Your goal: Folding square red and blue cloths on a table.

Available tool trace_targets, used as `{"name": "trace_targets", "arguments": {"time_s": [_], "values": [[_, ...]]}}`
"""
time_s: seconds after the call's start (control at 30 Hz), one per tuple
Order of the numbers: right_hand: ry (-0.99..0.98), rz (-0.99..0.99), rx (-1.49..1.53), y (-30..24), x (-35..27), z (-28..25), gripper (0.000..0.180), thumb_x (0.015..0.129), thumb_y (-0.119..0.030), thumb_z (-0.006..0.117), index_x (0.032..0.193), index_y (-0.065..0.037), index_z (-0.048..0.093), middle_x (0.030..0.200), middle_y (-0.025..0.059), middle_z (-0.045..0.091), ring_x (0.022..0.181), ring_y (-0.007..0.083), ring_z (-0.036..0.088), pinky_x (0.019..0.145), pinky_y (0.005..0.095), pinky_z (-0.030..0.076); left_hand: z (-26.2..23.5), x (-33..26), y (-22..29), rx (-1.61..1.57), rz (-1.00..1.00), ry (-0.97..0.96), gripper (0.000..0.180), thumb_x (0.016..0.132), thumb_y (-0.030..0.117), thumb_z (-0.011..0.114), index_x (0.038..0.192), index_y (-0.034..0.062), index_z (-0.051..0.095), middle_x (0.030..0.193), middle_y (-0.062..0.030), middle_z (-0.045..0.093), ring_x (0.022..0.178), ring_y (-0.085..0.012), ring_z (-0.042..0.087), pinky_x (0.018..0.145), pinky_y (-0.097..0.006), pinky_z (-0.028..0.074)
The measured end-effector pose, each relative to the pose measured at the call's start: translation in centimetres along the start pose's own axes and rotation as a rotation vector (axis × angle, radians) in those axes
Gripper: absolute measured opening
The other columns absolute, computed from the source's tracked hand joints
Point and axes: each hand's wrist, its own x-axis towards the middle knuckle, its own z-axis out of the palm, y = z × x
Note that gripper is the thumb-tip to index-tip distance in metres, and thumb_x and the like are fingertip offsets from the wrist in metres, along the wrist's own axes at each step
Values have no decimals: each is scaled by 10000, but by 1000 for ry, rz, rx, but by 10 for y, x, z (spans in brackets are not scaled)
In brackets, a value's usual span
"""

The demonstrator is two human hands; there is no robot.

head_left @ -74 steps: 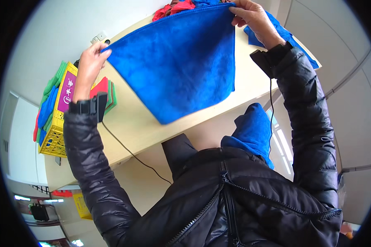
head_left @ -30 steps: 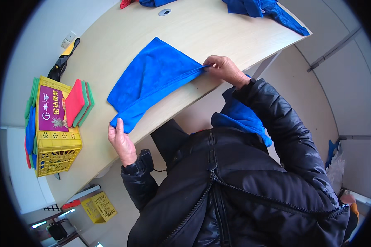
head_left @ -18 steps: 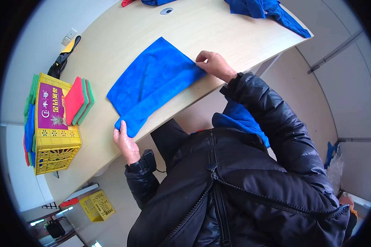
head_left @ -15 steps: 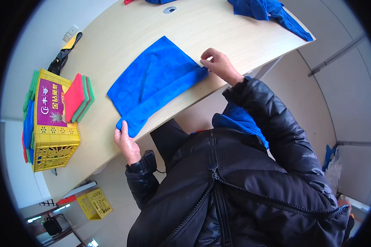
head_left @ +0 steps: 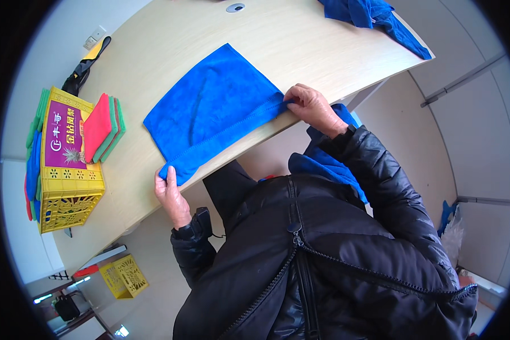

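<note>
Risk: the folded blue cloth (head_left: 215,107) lies with its near edge along the table (head_left: 323,45) rim nearest me, so an uneven pull can skew the fold or drag it over that rim. My left hand (head_left: 170,192) pinches the cloth's near-left corner between closed fingertips. My right hand (head_left: 311,107) presses its near-right corner, fingers curled shut on the fabric.

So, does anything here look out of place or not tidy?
Mostly tidy. The folded blue microfibre cloth lies flat on the pale wooden table, one hand at each near corner. Only the crumpled blue cloths at the far edge look messy, one end trailing to the table edge.
</note>
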Motion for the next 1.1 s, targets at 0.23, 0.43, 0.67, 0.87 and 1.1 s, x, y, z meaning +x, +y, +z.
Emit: {"name": "trace_targets", "arguments": {"time_s": [0.23, 0.43, 0.67, 0.87, 1.1], "values": [[45, -464, -502, -15, -5, -9, 92, 864, 19, 623, 907, -35, 683, 1231, 99, 643, 1076, 270, 620, 941, 366, 532, 6, -10, 14, 56, 4, -18, 122, 1007, 140, 642, 1019, 19, 647, 952, -1, 659, 881, -76, 582, 858, -240, 470], [-243, -451, -583, -23, 14, -20, 124, 860, 40, 623, 842, -23, 729, 1336, 108, 628, 1098, 271, 615, 953, 370, 535, -2, -11, 11, 96, 11, -46, 133, 1001, 135, 652, 1041, 9, 645, 953, 4, 654, 880, -75, 576, 855, -241, 465], [-363, -499, -673, -31, 27, -20, 181, 909, 51, 593, 910, -16, 761, 1186, 106, 671, 1029, 259, 617, 892, 348, 551, -6, -11, 10, 140, 10, -77, 128, 1006, 127, 639, 1068, 15, 635, 989, -5, 657, 916, -80, 581, 889, -249, 458], [-391, -527, -699, -38, 25, -22, 202, 911, 70, 575, 888, -15, 756, 992, 104, 676, 947, 247, 616, 820, 341, 562, -6, -13, 14, 155, 19, -70, 149, 999, 142, 655, 1069, 10, 642, 972, 9, 642, 904, -74, 564, 866, -241, 454], [-193, -553, -467, -44, 24, -40, 113, 905, 37, 616, 833, -25, 678, 893, 95, 675, 880, 256, 653, 796, 361, 576, -13, -2, 27, 131, 84, -50, 160, 1005, 153, 649, 1082, 13, 640, 993, -8, 651, 927, -85, 581, 876, -253, 461]]}}
